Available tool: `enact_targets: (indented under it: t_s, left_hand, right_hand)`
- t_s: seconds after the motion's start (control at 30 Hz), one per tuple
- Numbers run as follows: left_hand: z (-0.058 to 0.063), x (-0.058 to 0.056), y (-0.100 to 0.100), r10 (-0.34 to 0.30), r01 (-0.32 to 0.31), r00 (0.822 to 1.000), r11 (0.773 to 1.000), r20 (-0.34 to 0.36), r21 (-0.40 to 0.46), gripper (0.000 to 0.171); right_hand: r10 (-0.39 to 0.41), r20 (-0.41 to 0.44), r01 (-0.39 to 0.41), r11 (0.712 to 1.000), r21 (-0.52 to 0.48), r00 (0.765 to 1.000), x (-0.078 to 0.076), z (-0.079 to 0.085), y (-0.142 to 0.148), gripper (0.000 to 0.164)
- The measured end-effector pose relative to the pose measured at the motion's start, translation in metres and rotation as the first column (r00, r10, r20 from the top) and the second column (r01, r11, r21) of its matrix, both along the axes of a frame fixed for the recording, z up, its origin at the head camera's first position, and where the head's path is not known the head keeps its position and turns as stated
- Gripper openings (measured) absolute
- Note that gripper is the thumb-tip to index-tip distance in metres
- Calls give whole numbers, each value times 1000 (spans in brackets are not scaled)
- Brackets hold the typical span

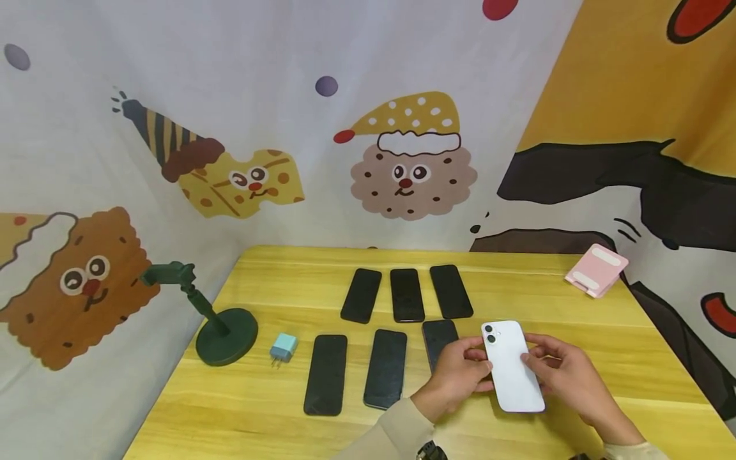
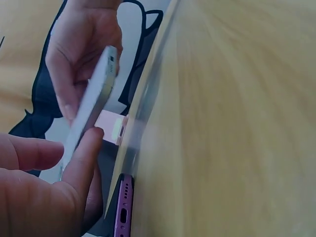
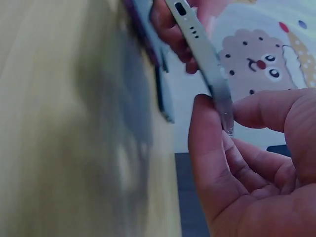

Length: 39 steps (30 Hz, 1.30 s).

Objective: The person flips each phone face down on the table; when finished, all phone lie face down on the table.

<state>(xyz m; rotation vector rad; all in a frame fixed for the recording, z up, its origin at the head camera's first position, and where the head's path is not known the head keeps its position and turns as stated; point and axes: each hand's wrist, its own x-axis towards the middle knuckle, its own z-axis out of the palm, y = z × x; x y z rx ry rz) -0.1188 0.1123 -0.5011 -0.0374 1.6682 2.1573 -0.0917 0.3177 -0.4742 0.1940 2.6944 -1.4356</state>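
Note:
Both hands hold a white smartphone (image 1: 513,377) just above the table, its back with two camera lenses facing up. My left hand (image 1: 454,377) grips its left edge between thumb and fingers. On the opposite edge, the right hand (image 1: 572,374) pinches it, thumb on top and fingers under it. The right wrist view shows the charging port on the edge of the phone (image 3: 200,47). Beside the left hand lies a dark phone (image 1: 439,338), partly covered by that hand; a purple-edged phone (image 2: 125,210) appears in the left wrist view.
Several dark phones lie on the wooden table (image 1: 259,421), including one at the front left (image 1: 326,375) and one at the back (image 1: 407,295). A green stand (image 1: 227,335) and a blue charger plug (image 1: 283,347) are at left; a pink folding stand (image 1: 598,270) is at back right.

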Motion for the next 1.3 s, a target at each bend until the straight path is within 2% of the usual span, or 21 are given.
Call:
enact_targets:
  t_s: [0.2, 0.3, 0.43, 0.57, 0.7, 0.87, 0.93, 1.17, 1.2, 1.3]
  left_hand:
    - [1, 0, 1, -18, 14, 999, 996, -45, -84, 45]
    - [2, 1, 0, -36, 23, 997, 983, -70, -182, 45]
    - [5, 1, -4, -86, 40, 989, 938, -120, -343, 43]
    - [8, 0, -7, -136, 53, 977, 898, -162, -436, 40]
    - [9, 0, -7, -167, 73, 972, 883, -164, -463, 39]
    - [10, -2, -8, -177, 99, 975, 888, -135, -448, 42]
    - [10, -3, -8, -187, 108, 973, 887, -134, -450, 43]
    - [13, -3, -10, -237, 120, 959, 840, -159, -529, 46]
    - [13, -2, -10, -233, 123, 960, 848, -155, -516, 46]
    - [14, -2, -11, -230, 120, 961, 845, -152, -520, 49]
  right_hand:
    - [10, 50, -9, 1000, -28, 999, -7, -14, 8, 55]
    - [17, 87, -15, 999, -33, 996, -10, -19, 10, 56]
    - [25, 120, -24, 1000, -15, 992, -13, -24, 11, 56]
    - [27, 135, -27, 1000, 0, 990, -15, -26, 12, 54]
    - [24, 135, -30, 999, 44, 991, -16, -25, 12, 51]
    - [15, 124, -29, 993, 111, 992, -17, -25, 10, 50]
    - [13, 122, -27, 993, 112, 992, -17, -25, 10, 50]
    - [19, 121, -31, 995, 100, 992, -18, -26, 10, 46]
    - [22, 119, -33, 994, 100, 993, -17, -26, 10, 45]
    - [29, 102, -38, 996, 82, 994, -16, -25, 10, 43]
